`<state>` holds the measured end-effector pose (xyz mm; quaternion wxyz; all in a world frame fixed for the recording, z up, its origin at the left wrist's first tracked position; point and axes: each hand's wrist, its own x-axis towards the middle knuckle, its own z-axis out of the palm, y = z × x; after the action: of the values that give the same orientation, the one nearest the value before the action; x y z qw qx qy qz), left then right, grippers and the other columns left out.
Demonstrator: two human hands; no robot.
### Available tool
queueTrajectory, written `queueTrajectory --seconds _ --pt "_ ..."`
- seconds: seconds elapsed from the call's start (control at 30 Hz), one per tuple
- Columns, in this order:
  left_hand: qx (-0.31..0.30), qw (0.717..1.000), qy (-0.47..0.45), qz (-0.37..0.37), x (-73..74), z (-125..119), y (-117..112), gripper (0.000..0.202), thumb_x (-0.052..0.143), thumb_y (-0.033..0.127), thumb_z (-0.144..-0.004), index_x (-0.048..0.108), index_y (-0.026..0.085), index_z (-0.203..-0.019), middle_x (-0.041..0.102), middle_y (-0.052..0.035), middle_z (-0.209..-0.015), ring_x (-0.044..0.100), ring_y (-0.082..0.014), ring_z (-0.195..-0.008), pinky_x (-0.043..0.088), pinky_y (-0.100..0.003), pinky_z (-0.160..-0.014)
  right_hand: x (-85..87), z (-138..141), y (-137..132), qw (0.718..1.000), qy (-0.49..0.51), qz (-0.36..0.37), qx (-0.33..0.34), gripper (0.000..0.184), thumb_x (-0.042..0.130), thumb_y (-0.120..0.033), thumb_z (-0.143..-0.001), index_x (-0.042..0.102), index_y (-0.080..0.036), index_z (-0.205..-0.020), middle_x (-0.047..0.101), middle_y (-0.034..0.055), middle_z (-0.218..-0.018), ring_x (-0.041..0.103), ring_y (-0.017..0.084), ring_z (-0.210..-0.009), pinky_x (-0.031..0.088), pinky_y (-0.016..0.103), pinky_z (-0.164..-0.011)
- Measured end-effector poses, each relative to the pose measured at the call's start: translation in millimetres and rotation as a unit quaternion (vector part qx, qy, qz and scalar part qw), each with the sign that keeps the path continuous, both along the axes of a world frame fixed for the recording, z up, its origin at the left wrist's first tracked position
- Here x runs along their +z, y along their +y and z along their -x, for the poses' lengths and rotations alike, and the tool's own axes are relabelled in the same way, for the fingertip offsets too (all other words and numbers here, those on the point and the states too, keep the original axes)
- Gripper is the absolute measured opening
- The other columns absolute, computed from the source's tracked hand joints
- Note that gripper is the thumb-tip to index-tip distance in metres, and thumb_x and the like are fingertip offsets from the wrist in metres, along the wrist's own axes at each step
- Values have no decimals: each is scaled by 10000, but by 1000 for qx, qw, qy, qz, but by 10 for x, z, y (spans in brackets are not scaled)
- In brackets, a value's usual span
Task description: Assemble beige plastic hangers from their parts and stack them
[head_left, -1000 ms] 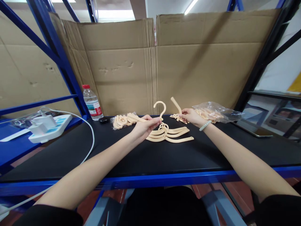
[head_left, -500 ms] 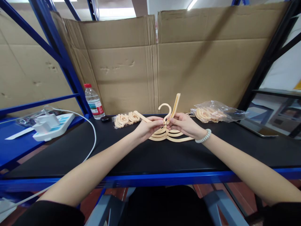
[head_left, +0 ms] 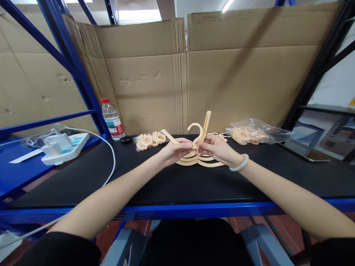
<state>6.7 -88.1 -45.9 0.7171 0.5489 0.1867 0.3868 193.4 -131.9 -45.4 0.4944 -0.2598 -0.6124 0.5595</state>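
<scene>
Between my two hands, above the black tabletop, is a cream plastic folding hanger (head_left: 205, 125) with a curved hook (head_left: 200, 129) at its centre. My left hand (head_left: 177, 150) pinches near the inner end of its left arm, which slants up to the left. My right hand (head_left: 217, 148) is closed at the base of the right arm, which stands steeply upright. Fingertips of both hands meet around the central joint and partly hide it. Just beneath them, several cream hangers (head_left: 206, 164) lie spread in a row on the table.
Clear bags of cream parts lie left (head_left: 149, 140) and right (head_left: 246, 135); loose cream pieces (head_left: 222, 136) sit behind my right hand. A water bottle (head_left: 113, 122), small black object (head_left: 125, 140), tablet-like slab (head_left: 303, 151) and power strip (head_left: 66, 149) with white cable are around. Cardboard walls the back.
My hands have come slightly closer together at the hanger's joint. The right arm of the hanger stands a little more upright, close beside the hook. The view has shifted slightly.
</scene>
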Motion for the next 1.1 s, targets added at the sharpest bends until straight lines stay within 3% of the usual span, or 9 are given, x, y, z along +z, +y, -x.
queueTrajectory --seconds 0.37,0.63,0.77,1.1 --pt "-27 998 -30 -39 5 -7 -18 164 805 149 -583 705 116 -708 724 -53 -757 679 -134 -724 503 -252 -809 14 -21 0 1000 10 -8 -6 235 715 -313 -768 620 -146 -904 697 51 -817 689 148 -751 576 298 -782" --pt "-21 998 10 -52 -12 21 19 180 808 157 -582 703 103 -718 727 -69 -765 684 -148 -719 523 -268 -785 5 4 -30 999 -10 -35 -12 254 720 -325 -758 635 -141 -910 701 54 -810 693 148 -730 589 271 -721" --pt "12 997 8 -81 -33 -13 -10 196 813 159 -567 696 106 -714 730 -72 -769 690 -171 -728 531 -324 -812 -32 -2 -6 998 -16 -38 -49 271 731 -352 -737 632 -145 -883 698 50 -785 692 147 -701 591 274 -710" --pt "157 980 22 -118 -149 -115 -86 250 836 210 -535 673 107 -695 715 -66 -727 687 -188 -708 538 -354 -782 -44 24 -24 987 -32 -57 -146 336 747 -412 -687 595 -148 -829 685 46 -710 689 173 -646 596 337 -694"
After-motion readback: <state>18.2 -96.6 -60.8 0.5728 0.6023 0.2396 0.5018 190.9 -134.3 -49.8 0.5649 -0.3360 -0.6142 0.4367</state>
